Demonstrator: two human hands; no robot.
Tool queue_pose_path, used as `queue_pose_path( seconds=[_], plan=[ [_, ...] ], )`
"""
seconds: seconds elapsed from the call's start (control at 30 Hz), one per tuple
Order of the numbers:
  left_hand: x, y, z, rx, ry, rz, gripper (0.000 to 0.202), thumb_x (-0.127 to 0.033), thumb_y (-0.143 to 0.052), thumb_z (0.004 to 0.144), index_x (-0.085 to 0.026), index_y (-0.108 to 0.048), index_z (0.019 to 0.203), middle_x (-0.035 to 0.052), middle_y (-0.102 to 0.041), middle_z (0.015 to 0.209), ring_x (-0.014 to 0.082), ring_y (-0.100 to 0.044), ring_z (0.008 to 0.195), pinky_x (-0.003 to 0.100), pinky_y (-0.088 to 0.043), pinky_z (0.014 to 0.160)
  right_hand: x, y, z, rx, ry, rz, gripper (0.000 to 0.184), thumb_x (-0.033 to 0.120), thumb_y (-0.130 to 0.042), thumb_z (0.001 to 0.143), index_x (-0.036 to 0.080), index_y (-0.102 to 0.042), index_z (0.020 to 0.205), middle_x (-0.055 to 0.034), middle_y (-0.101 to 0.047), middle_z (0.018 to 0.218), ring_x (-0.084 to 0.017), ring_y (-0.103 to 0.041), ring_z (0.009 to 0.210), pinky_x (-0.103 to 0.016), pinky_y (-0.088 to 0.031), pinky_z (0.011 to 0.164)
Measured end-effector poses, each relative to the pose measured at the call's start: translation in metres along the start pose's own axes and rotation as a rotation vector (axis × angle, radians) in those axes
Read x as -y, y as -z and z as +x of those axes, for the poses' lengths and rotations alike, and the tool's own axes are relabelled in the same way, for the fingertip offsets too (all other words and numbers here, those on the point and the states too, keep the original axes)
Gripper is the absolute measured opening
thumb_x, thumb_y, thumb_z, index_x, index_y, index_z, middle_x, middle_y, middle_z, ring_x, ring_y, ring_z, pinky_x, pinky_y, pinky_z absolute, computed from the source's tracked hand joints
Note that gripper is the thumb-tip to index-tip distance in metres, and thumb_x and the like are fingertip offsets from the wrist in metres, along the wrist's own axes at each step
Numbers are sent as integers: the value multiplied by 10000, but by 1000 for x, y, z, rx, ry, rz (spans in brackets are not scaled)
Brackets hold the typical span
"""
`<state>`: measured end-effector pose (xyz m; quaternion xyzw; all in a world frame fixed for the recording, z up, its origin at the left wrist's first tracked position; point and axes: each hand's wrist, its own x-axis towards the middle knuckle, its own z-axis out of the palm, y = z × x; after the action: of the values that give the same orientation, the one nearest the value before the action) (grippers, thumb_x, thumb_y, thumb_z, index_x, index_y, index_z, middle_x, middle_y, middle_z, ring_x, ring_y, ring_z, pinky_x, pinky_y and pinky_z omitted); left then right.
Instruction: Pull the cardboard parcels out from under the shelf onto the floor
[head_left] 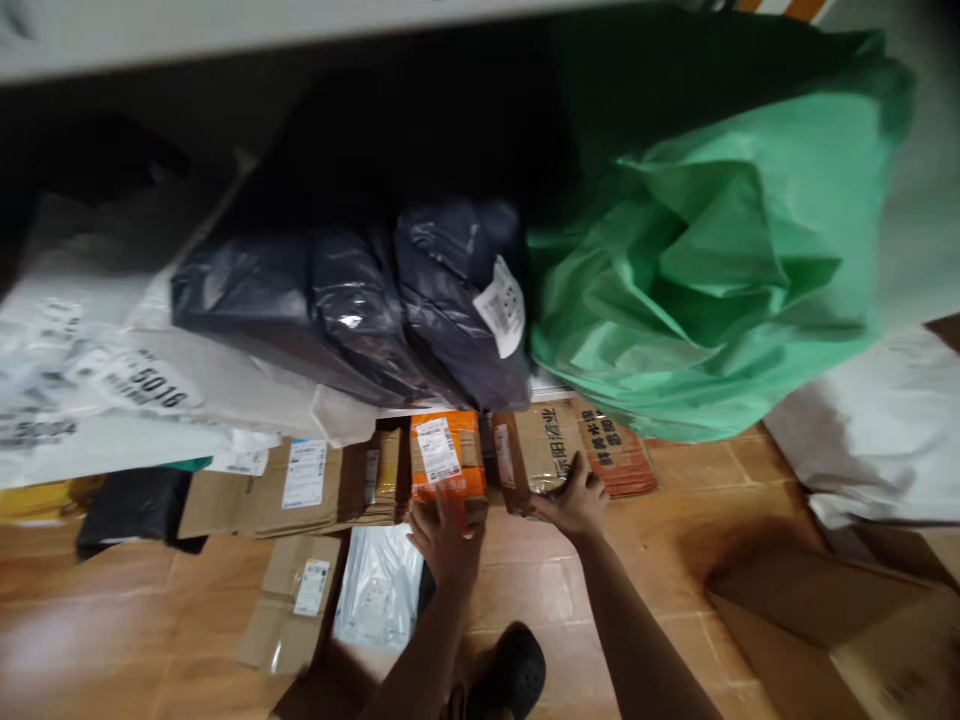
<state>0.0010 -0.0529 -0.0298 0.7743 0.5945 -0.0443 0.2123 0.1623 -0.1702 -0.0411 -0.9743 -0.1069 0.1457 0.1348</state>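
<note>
Crouching at the shelf [465, 405], both hands worked the floor row beneath it: left hand [442, 530] gripped the orange box [445, 455]; right hand [574, 495] clasped the brown box [536, 445] beside it. Both judged light, stiff; hold by edges.

A floor [690, 500] of orange-brown tiles is seen below a low white shelf [150, 35]. The space under the shelf is left in deep shadow; the tiles are dimly lit.
</note>
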Motion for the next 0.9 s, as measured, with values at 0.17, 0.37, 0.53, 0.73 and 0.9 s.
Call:
queue_pose_path(
  seconds=[0.17, 0.37, 0.53, 0.73, 0.9],
  plan=[
    [-9, 13, -37, 176, -230, -152, 730, -324, -573, 791, -78, -346, 1440, 229, -187, 1536, 355, -128, 1452, 469, -158, 1187, 3, -3, 0, -2, -7, -16, 1289, 760, -683, 503, 83, -165, 1470, -302, -444, 1215, -512, -477, 1079, -518, -374, 833],
    [-1, 1, -83, 278, -164, -285, 702, -230, -604, 710, -153, -439, 1388, 170, -249, 1531, 282, -209, 1445, 378, -228, 1172, 5, 9, -2, 80, -63, 8, 1326, 749, -709, 453, 95, -167, 1471, -296, -440, 1233, -503, -489, 1095, -504, -362, 901],
    [28, -24, -100, 238, -71, -254, 665, -252, -617, 700, -131, -490, 1342, 189, -329, 1484, 310, -271, 1416, 392, -270, 1150, -6, 8, -12, 111, -55, 39, 1345, 781, -690, 443, 71, -166, 1458, -302, -445, 1222, -500, -482, 1101, -538, -337, 946],
    [56, -24, -83, 134, 55, -274, 618, -292, -651, 703, -100, -510, 1273, 223, -472, 1333, 335, -450, 1274, 440, -376, 1077, -9, -2, -19, 3, 2, 21, 1284, 736, -698, 509, 67, -151, 1459, -292, -431, 1230, -494, -478, 1089, -543, -354, 914],
    [50, -9, -42, -8, 118, -275, 784, -429, -635, 763, -71, -324, 1386, 249, -411, 1337, 340, -404, 1303, 466, -353, 1085, -8, -6, -22, -31, 11, 23, 1308, 756, -690, 509, 56, -140, 1467, -305, -430, 1219, -489, -473, 1061, -543, -355, 884]
  ],
)
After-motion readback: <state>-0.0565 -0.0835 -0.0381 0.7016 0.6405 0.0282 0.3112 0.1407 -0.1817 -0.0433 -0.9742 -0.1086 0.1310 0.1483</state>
